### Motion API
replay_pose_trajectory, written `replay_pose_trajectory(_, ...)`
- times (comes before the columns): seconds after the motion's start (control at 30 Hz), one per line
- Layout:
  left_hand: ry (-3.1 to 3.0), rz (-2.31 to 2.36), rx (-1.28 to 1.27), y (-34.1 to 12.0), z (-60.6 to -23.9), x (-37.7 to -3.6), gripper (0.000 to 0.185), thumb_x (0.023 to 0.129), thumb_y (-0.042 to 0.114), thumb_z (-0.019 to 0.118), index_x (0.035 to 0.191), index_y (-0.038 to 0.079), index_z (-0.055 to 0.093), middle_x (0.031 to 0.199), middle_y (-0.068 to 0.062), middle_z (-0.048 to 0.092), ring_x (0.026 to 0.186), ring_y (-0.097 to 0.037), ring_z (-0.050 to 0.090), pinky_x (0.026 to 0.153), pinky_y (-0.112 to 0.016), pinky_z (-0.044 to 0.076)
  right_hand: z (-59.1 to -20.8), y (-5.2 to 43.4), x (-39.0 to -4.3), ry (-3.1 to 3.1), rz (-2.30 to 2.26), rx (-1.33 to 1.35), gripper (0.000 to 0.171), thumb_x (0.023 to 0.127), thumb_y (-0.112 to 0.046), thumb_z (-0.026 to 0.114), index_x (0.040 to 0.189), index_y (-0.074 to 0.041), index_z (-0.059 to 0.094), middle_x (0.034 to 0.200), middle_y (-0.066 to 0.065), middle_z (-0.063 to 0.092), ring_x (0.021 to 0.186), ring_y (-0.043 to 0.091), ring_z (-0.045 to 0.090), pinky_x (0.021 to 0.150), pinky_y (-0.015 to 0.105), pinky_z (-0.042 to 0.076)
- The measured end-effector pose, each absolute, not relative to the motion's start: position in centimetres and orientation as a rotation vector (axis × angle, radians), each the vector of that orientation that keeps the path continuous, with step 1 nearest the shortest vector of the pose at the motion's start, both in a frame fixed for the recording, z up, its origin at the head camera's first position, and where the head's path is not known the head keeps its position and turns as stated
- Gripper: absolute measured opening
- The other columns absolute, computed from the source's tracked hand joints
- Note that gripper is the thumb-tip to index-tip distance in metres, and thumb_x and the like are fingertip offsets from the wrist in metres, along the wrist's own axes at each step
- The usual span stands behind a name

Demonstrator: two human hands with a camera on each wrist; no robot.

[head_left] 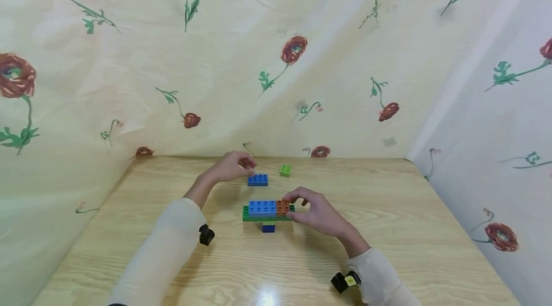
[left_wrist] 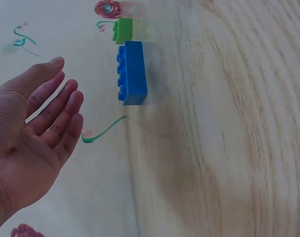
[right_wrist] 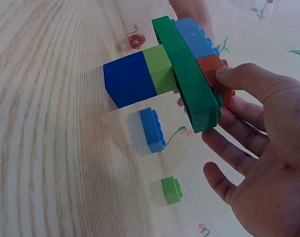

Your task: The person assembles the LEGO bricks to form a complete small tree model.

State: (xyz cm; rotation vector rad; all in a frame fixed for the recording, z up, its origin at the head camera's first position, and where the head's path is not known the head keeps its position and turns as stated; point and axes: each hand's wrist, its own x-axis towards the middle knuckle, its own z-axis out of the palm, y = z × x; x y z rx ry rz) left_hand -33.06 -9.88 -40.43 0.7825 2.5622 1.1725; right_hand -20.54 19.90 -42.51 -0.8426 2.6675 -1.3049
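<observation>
While right hand pinches brick stack at orange end, stack's long axis runs left-right; left hand relaxed wide, just behind-left of loose blue brick, itself behind stack.

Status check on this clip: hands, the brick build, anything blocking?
Left hand open, beside loose blue brick. Right hand pinches orange brick end of the brick build. Small green brick lies behind, clear of both.

Right hand pinches the orange brick atop the block tower.
</observation>
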Motion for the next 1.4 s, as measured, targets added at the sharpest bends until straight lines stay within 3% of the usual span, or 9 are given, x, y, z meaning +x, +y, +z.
replay_pose_trajectory(0.1, 2.557, 1.17, 0.786, -9.8, -41.0, -33.7, 0.035, 0.097, 0.014, 0.072, 0.127, -0.002, 0.066, 0.126, -0.022, 0.069, 0.112, -0.029, 0.066, 0.102, -0.046, 0.054, -42.4, 19.8, -20.5, 2.66, -1.318, -0.839, 0.032, 0.093, -0.024, 0.078, 0.124, -0.022, 0.068, 0.118, -0.006, 0.07, 0.11, 0.018, 0.061, 0.093, 0.053, 0.05)
replay_pose_trajectory(0.33, 2.532, 1.216, 0.683, -10.2, -43.4, -34.7, 0.041, 0.096, 0.015, 0.072, 0.133, -0.002, 0.063, 0.129, -0.02, 0.067, 0.118, -0.03, 0.063, 0.105, -0.046, 0.052, -42.5, 19.9, -20.5, 2.667, -1.307, -0.858, 0.032, 0.093, -0.024, 0.078, 0.124, -0.022, 0.068, 0.118, -0.006, 0.07, 0.11, 0.017, 0.061, 0.092, 0.044, 0.05)
replay_pose_trajectory(0.6, 2.505, 1.258, 0.627, -10.3, -45.1, -34.7, 0.04, 0.092, 0.014, 0.077, 0.129, 0.003, 0.066, 0.122, -0.013, 0.068, 0.114, -0.026, 0.062, 0.102, -0.041, 0.051, -42.4, 19.9, -20.6, 2.654, -1.321, -0.857, 0.032, 0.093, -0.022, 0.077, 0.123, -0.021, 0.069, 0.117, -0.005, 0.071, 0.109, 0.018, 0.061, 0.092, 0.055, 0.051)
replay_pose_trajectory(1.4, 2.49, 1.347, 0.482, -10.2, -46.1, -34.4, 0.03, 0.095, 0.02, 0.076, 0.124, 0.012, 0.073, 0.119, -0.007, 0.07, 0.109, -0.022, 0.061, 0.098, -0.037, 0.05, -42.5, 19.8, -20.6, 2.654, -1.323, -0.832, 0.031, 0.094, -0.022, 0.077, 0.124, -0.022, 0.069, 0.118, -0.005, 0.07, 0.109, 0.017, 0.061, 0.092, 0.054, 0.051)
